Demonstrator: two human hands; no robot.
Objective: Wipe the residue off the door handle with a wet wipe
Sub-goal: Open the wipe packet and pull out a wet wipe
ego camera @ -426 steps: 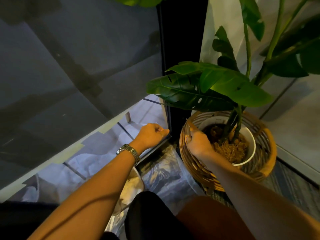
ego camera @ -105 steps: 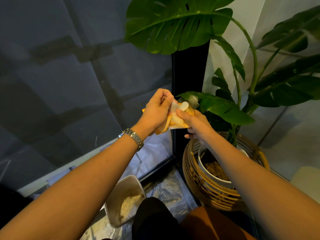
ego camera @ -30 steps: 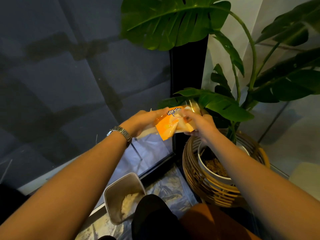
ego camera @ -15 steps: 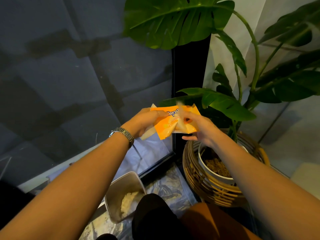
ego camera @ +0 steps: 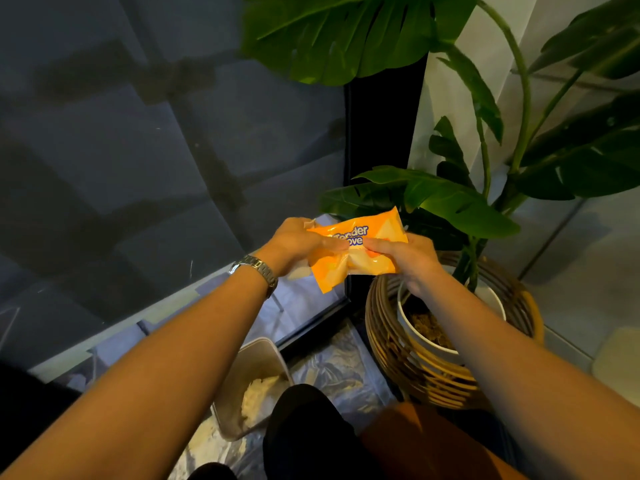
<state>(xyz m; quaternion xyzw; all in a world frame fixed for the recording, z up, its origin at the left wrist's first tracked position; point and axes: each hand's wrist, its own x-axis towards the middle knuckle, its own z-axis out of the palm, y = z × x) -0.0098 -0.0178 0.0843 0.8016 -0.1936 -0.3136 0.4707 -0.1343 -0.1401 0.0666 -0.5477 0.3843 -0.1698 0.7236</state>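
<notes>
An orange wet-wipe packet (ego camera: 356,252) with blue lettering is held flat between both hands in front of a glass door (ego camera: 138,150). My left hand (ego camera: 298,244) grips its left end, and a white wipe (ego camera: 299,271) shows under the palm. My right hand (ego camera: 405,258) grips the packet's right side, thumb pressed on its top. No door handle is in view.
A large-leafed plant (ego camera: 440,199) in a white pot inside a rattan basket (ego camera: 398,348) stands right of the black door frame (ego camera: 377,133). A pale bin (ego camera: 252,379) with crumpled white material sits on plastic sheeting (ego camera: 332,368) by my knees.
The packet has turned flatter, its printed face now upward, and sits slightly lower. Both hands keep hold of it; earlier they were pulling a wipe from it.
</notes>
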